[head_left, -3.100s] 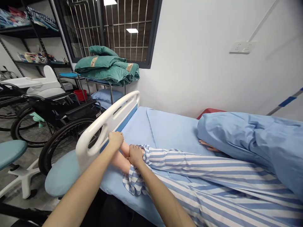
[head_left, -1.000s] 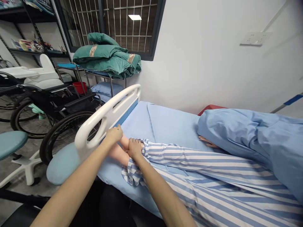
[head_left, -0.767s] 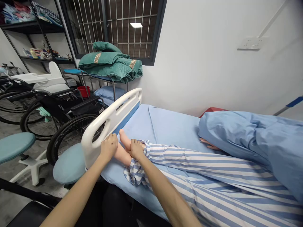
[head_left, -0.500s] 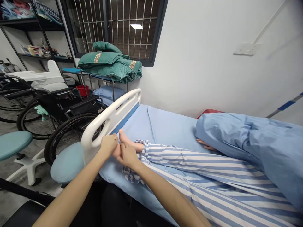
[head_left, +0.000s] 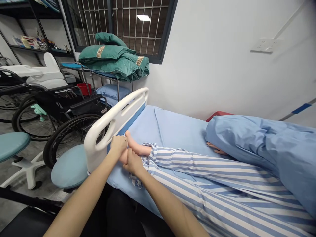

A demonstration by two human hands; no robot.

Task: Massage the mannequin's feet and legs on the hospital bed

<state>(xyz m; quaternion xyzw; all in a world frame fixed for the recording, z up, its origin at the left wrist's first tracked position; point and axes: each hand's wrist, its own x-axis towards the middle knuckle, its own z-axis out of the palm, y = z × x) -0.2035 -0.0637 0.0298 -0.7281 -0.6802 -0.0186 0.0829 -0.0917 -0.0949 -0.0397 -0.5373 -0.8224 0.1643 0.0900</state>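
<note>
A figure in blue-and-white striped trousers (head_left: 197, 164) lies on the bed with both feet bare. My left hand (head_left: 118, 145) is closed over the toe end of the near foot (head_left: 124, 156), its fingers curled round it. Lower on that same foot, around the ankle or heel, my right hand (head_left: 134, 162) is wrapped; its fingertips are partly hidden. Just behind my hands the far foot (head_left: 135, 146) points up, its trouser cuff (head_left: 152, 149) gathered at the ankle. Most of the near foot is covered by my hands.
The white bed end board (head_left: 98, 131) stands close to my left hand. A blue quilt (head_left: 249, 144) covers the figure's upper part, with a hand (head_left: 217, 148) showing beneath it. Left of the bed are a stool (head_left: 69, 166) and a wheelchair (head_left: 74, 108). Green quilts (head_left: 113, 59) lie by the window.
My left hand has moved to the right and slightly up, bringing the toe end of the near foot toward the leg. My right hand keeps its hold. The view has tilted slightly downward.
</note>
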